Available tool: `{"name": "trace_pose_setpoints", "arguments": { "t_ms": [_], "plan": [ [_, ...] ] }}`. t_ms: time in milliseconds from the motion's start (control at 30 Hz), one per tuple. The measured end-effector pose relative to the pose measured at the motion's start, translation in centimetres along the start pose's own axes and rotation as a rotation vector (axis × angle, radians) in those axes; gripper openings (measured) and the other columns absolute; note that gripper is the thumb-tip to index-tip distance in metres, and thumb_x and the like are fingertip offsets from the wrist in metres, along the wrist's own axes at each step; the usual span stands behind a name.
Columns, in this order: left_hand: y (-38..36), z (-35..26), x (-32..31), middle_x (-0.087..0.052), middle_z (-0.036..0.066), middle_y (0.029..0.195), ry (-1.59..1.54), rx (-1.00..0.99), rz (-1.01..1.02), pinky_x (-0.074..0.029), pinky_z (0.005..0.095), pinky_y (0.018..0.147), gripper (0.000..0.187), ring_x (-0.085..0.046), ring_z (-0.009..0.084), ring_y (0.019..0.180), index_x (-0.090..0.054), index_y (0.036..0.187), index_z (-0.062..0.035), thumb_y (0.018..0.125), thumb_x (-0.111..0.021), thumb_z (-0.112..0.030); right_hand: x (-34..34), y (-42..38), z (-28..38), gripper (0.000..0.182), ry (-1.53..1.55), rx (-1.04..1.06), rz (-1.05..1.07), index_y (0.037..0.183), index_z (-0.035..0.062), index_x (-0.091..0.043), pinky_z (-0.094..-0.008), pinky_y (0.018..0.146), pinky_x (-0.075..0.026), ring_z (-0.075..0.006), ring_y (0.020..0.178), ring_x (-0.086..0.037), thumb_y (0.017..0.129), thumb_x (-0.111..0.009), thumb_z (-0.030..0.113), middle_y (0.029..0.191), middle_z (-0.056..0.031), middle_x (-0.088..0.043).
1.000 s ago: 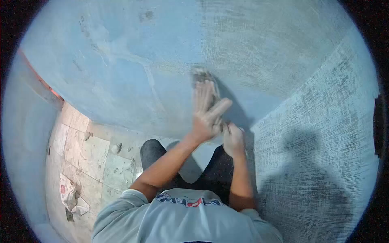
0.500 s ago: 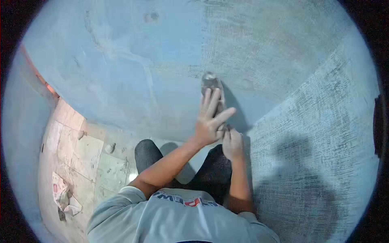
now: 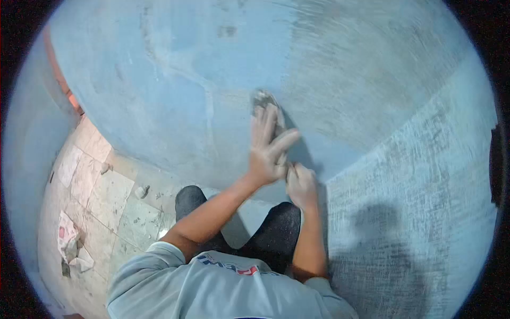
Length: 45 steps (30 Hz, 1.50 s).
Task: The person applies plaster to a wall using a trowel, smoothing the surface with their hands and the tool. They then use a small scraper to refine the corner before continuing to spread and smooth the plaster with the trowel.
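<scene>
A long, narrow, dark tool with a rounded far end (image 3: 262, 98) lies against the blue wall; its exact kind is not clear. My left hand (image 3: 265, 154) rests flat along it, fingers stretched upward and thumb out to the right. The fingers cover much of the tool's middle. Close below, my right hand (image 3: 302, 186) is closed around the tool's near end, which is mostly hidden in the fist. Both hands look dusty and slightly blurred.
Around the tool, the blue wall (image 3: 175, 111) meets a rough grey patch (image 3: 350, 80). At right, a scratched wall surface (image 3: 393, 175) forms a corner and carries my shadow. Dirty floor tiles (image 3: 114, 189) hold a crumpled bag (image 3: 68, 236) and small lumps. My knees (image 3: 281, 220) are below.
Both hands and the tool have shifted a little left and slightly upward along the wall. The view has tilted slightly. The grip looks the same.
</scene>
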<state>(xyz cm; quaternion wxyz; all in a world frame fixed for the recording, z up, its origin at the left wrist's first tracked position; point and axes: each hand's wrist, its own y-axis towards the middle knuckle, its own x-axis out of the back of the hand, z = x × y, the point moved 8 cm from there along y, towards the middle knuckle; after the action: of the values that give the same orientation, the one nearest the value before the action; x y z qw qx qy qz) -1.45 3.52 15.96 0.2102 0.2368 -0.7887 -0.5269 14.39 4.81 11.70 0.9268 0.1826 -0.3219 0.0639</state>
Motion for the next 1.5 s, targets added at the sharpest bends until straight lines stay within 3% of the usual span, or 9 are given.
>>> {"name": "trace_pose_setpoints", "arguments": {
  "t_ms": [133,433,600,667,767,967,1133,1233,1500],
  "plan": [
    [-1.7,-1.9,-2.4,-0.032,0.028,0.168,-0.076,-0.046,0.075,-0.016,0.066,0.125,0.05,-0.024,0.0534,0.156,-0.077,0.125,-0.0207,0.078,-0.062,-0.01,0.7,-2.9,-1.8,0.029,-0.082,-0.018,-0.122,0.093,-0.001,-0.067,-0.0557,0.073,-0.051,-0.0524,0.082,-0.066,0.102,-0.054,0.024,0.085,-0.0303,-0.067],
    [2.0,3.4,4.3,-0.024,0.032,0.169,0.01,-0.083,-0.069,-0.018,0.0669,0.124,0.058,-0.021,0.0545,0.156,-0.07,0.133,-0.02,0.076,-0.065,-0.007,-4.4,2.9,3.6,0.026,0.0,0.047,0.053,0.093,-0.0027,-0.065,-0.0536,0.072,-0.05,-0.0533,0.085,-0.065,0.102,-0.057,0.02,0.086,-0.0303,-0.066],
    [-1.0,-1.6,-2.4,-0.021,0.031,0.17,-0.006,-0.096,0.16,-0.016,0.0649,0.125,0.054,-0.016,0.0554,0.157,-0.069,0.136,-0.0196,0.082,-0.064,-0.011,0.8,-1.4,-0.1,0.025,-0.03,0.017,-0.093,0.092,-0.0026,-0.065,-0.0524,0.07,-0.05,-0.0522,0.084,-0.066,0.102,-0.056,0.018,0.082,-0.03,-0.066],
    [-1.5,-2.1,-3.1,-0.022,0.032,0.17,-0.072,-0.098,0.117,-0.016,0.0649,0.125,0.049,-0.015,0.0547,0.158,-0.071,0.133,-0.0214,0.085,-0.064,-0.015,1.7,-2.9,-2.2,0.024,0.015,-0.133,-0.106,0.092,-0.0026,-0.065,-0.0528,0.07,-0.05,-0.0518,0.082,-0.066,0.102,-0.057,0.018,0.08,-0.0298,-0.065],
    [-1.1,-0.2,-0.9,-0.029,0.029,0.168,-0.149,-0.024,-0.018,-0.017,0.0661,0.125,0.046,-0.02,0.0511,0.158,-0.076,0.127,-0.0228,0.083,-0.067,-0.016,0.6,-1.3,0.9,0.025,-0.047,0.028,-0.079,0.091,-0.0028,-0.065,-0.0535,0.07,-0.05,-0.0521,0.082,-0.065,0.102,-0.058,0.019,0.08,-0.0299,-0.065],
    [1.7,4.1,6.2,-0.019,0.035,0.169,-0.055,-0.061,-0.147,-0.016,0.0604,0.127,0.066,-0.017,0.0526,0.158,-0.062,0.14,-0.009,0.076,-0.055,0.007,-4.3,3.3,7.7,0.033,-0.049,0.114,0.031,0.092,-0.0013,-0.065,-0.0566,0.072,-0.049,-0.054,0.086,-0.063,0.104,-0.057,0.028,0.087,-0.0317,-0.065],
    [1.2,-0.8,0.6,-0.027,0.03,0.169,-0.114,-0.01,0.037,-0.015,0.0647,0.126,0.059,-0.02,0.0525,0.157,-0.071,0.134,-0.0165,0.076,-0.068,-0.007,0.2,-0.8,3.1,0.027,-0.035,-0.015,-0.11,0.092,-0.0021,-0.064,-0.0546,0.069,-0.051,-0.0525,0.084,-0.065,0.103,-0.058,0.022,0.084,-0.0312,-0.065],
    [-0.4,-3.1,-2.8,-0.022,0.035,0.168,-0.072,-0.112,0.108,-0.013,0.0626,0.126,0.049,-0.017,0.0564,0.157,-0.069,0.132,-0.0112,0.083,-0.07,-0.016,2.9,-2.6,1.2,0.025,-0.081,-0.053,-0.127,0.091,-0.0028,-0.063,-0.0534,0.067,-0.05,-0.0521,0.082,-0.065,0.102,-0.057,0.019,0.082,-0.0298,-0.064],
    [1.7,3.8,5.0,-0.02,0.033,0.17,-0.136,-0.079,-0.197,-0.016,0.0586,0.127,0.066,-0.016,0.0512,0.159,-0.064,0.138,-0.0076,0.074,-0.061,0.003,-2.5,2.9,6.9,0.028,-0.099,0.168,-0.023,0.091,-0.0014,-0.067,-0.0556,0.068,-0.051,-0.0522,0.08,-0.065,0.101,-0.06,0.024,0.081,-0.0306,-0.064]
  ]
}}
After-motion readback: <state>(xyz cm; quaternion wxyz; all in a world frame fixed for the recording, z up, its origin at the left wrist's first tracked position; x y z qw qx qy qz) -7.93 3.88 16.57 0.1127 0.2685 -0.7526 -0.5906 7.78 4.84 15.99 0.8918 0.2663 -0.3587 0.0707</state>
